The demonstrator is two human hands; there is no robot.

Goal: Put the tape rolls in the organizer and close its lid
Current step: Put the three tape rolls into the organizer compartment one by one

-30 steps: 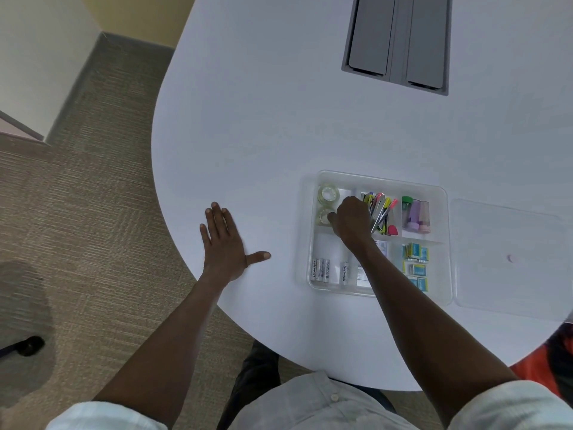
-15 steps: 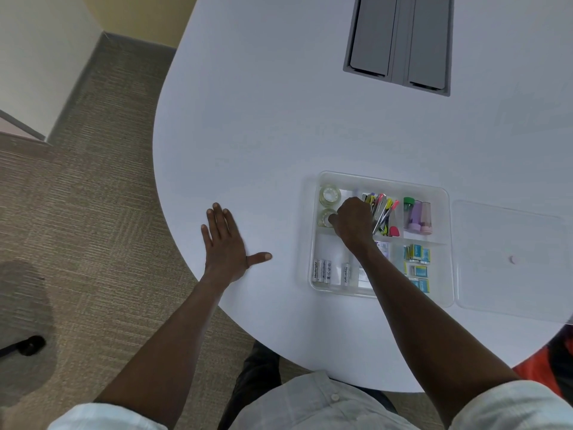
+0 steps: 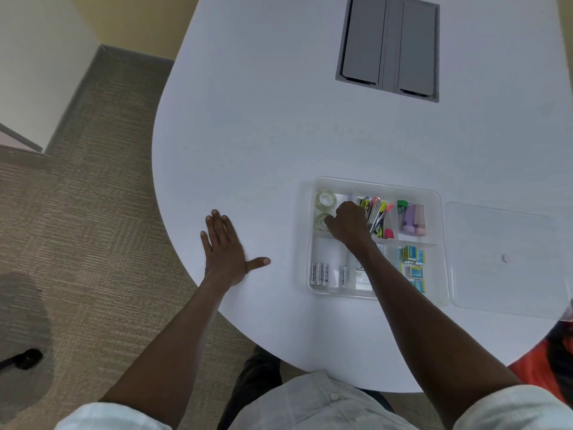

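A clear plastic organizer sits on the white table with its lid off. Two clear tape rolls lie in its far-left compartment: one roll at the back, a second roll just in front of it. My right hand reaches into the organizer, fingers curled at the nearer roll and touching it. My left hand lies flat on the table, left of the organizer, fingers spread. The clear lid rests flat on the table to the organizer's right.
Other compartments hold pens and highlighters, small bottles, batteries and blue boxes. A grey cable hatch is set into the table farther back. The table's curved edge runs close to my body, carpet lies to the left.
Almost nothing moves. My right hand stays at the nearer tape roll and my left hand stays flat on the table.
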